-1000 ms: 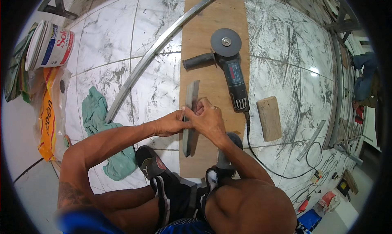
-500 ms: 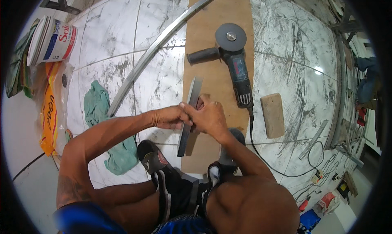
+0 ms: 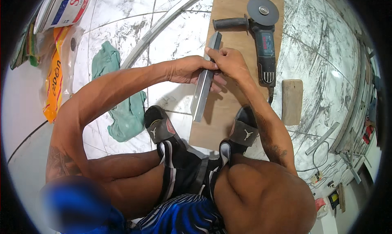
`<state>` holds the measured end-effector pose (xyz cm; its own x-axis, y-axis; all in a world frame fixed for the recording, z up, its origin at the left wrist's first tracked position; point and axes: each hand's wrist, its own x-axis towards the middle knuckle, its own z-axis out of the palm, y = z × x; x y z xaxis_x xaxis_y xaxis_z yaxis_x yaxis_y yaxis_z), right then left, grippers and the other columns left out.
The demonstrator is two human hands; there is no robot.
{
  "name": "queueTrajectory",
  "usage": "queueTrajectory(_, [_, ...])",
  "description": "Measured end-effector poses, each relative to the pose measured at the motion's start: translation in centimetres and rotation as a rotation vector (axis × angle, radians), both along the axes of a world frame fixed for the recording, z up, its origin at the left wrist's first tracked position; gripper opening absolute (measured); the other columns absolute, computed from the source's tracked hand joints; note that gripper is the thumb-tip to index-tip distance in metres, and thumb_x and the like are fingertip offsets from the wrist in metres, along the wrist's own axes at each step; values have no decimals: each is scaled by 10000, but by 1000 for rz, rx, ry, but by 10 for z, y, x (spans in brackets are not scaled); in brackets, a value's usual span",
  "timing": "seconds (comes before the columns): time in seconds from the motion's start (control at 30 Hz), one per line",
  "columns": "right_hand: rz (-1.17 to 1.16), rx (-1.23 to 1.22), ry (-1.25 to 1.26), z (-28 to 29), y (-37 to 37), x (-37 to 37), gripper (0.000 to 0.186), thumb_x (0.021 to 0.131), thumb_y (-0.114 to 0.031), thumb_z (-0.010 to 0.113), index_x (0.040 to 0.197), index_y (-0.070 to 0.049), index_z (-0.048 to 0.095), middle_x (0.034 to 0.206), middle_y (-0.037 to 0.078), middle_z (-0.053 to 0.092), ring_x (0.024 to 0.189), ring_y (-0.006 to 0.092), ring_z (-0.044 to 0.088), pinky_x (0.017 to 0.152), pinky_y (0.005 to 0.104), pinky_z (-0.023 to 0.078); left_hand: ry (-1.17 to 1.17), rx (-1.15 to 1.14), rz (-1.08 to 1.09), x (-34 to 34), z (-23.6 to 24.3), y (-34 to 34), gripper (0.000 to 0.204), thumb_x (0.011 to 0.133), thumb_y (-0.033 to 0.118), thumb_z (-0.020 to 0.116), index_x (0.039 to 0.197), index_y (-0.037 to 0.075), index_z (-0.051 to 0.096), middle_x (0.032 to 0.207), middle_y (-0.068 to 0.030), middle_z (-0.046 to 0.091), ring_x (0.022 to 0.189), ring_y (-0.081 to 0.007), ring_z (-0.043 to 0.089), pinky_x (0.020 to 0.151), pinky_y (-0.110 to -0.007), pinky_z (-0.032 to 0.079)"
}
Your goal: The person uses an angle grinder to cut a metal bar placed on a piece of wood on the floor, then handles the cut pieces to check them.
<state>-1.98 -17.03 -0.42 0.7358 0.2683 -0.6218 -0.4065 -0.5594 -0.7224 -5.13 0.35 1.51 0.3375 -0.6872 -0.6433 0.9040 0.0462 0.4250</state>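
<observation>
My left hand holds a short angled metal profile from the left, thumb across it and fingertips showing beneath its right side. My right hand grips its upper part, thumb on the metal. The profile slants away from me over a plywood board. Just beyond it an angle grinder lies on the board, disc up and side handle pointing left. Right of my right forearm is a wooden block.
A long metal bar crosses the tiled floor behind a teal cloth. A bucket and yellow plastic bag are at left. Metal offcuts, cables and other materials lie along the right. My sandalled feet border the board.
My view has shifted, moving the scene up in the picture. Both hands and the profile sit nearer the grinder's side handle. My left fingertips now show extended beneath the profile.
</observation>
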Motion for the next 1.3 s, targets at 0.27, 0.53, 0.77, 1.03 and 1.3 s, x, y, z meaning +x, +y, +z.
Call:
queueTrajectory(0.27, [-35,44,57,-4,1,2,566,805,-546,692,676,-1,615,635,127,628,589,209,610,569,359,489,-33,4,-29,1,1,2,453,1032,240,412,1325,-106,415,1243,-281,599,1063,-363,670,878,-389,608])
queueTrajectory(0.53, [-34,16,75,27,5,1,602,800,-567,705,790,35,694,670,139,676,604,207,671,576,326,528,73,-105,46,1,6,5,474,996,205,398,1379,-74,369,1314,-307,546,1105,-397,642,882,-343,608])
queueTrajectory(0.77, [-43,51,38,26,5,1,614,796,-570,712,817,42,686,673,130,672,592,192,659,552,315,519,74,-158,57,3,6,7,455,994,164,409,1360,-104,382,1317,-312,541,1114,-438,626,949,-400,568])
queueTrajectory(1.03, [8,-55,-67,37,9,4,670,756,-630,721,799,36,671,672,131,656,589,190,645,552,321,523,91,-161,57,5,12,8,504,976,180,414,1384,-110,357,1346,-318,514,1166,-440,596,997,-421,531])
queueTrajectory(1.3, [9,-84,-93,39,17,1,671,749,-610,732,861,50,686,688,156,671,599,215,649,583,345,528,169,-205,67,2,3,15,541,965,201,423,1421,-78,332,1405,-291,472,1235,-495,521,1048,-473,475])
